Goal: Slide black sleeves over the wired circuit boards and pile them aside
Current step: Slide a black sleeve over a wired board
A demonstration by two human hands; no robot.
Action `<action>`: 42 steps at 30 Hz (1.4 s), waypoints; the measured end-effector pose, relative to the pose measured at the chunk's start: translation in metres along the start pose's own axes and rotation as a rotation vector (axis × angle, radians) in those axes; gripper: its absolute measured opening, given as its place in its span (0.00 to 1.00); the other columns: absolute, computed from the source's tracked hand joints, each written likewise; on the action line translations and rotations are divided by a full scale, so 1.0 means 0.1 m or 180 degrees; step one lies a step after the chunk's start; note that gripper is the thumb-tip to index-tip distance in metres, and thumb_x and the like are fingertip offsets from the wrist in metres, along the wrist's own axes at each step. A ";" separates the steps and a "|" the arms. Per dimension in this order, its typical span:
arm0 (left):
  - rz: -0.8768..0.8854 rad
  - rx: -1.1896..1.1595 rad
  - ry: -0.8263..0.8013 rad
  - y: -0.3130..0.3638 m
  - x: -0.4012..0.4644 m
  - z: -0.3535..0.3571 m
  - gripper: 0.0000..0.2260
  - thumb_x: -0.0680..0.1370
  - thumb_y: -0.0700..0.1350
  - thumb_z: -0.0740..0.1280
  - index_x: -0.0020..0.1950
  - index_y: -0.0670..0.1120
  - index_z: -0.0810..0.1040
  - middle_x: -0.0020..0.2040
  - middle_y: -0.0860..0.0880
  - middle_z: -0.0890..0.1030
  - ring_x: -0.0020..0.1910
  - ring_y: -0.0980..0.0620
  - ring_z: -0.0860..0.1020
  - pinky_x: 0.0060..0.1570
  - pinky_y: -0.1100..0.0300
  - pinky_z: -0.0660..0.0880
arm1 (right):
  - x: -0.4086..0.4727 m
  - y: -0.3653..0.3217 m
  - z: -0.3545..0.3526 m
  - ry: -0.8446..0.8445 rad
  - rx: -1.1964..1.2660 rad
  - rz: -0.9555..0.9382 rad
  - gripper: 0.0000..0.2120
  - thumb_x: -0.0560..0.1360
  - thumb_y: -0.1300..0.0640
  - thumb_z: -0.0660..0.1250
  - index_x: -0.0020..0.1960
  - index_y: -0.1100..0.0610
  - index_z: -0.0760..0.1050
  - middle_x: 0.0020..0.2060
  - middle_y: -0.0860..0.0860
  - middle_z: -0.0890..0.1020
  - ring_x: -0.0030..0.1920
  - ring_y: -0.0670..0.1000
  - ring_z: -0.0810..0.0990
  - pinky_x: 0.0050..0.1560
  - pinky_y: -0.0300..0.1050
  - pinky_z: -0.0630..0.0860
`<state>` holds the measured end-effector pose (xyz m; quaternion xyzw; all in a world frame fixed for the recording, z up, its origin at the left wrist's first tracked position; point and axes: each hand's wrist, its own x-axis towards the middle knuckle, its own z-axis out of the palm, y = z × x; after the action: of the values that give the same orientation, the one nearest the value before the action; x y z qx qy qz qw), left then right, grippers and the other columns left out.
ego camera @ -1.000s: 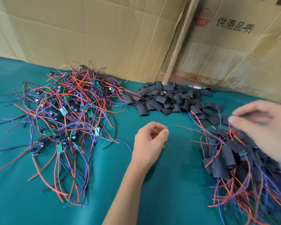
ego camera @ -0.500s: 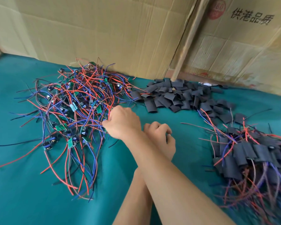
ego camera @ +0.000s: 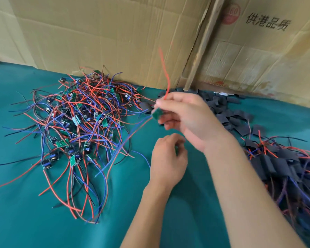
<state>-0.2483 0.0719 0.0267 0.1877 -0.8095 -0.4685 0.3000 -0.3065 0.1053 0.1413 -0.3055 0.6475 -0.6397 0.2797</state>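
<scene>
One circuit board is pinched in the right hand mid-bench; the left hand below curls loosely, holding nothing.

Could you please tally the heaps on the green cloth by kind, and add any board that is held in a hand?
Heap of bare wired boards: 1
Heap of loose black sleeves: 1
Heap of sleeved boards: 1
Single wired board pinched in the right hand: 1
Total: 4
</scene>
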 end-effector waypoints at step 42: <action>-0.1193 -0.1568 0.0860 0.00 0.08 -0.12 0.07 0.83 0.42 0.61 0.46 0.46 0.74 0.36 0.52 0.82 0.26 0.50 0.79 0.26 0.56 0.71 | 0.54 0.59 -0.19 0.0963 -0.2789 0.1030 0.11 0.63 0.61 0.80 0.41 0.52 0.82 0.49 0.53 0.85 0.51 0.54 0.83 0.51 0.47 0.81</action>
<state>-0.2463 0.0589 0.0336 0.3156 -0.5763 -0.6679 0.3495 -0.3590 0.0765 0.0847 -0.1937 0.9282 -0.2926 0.1235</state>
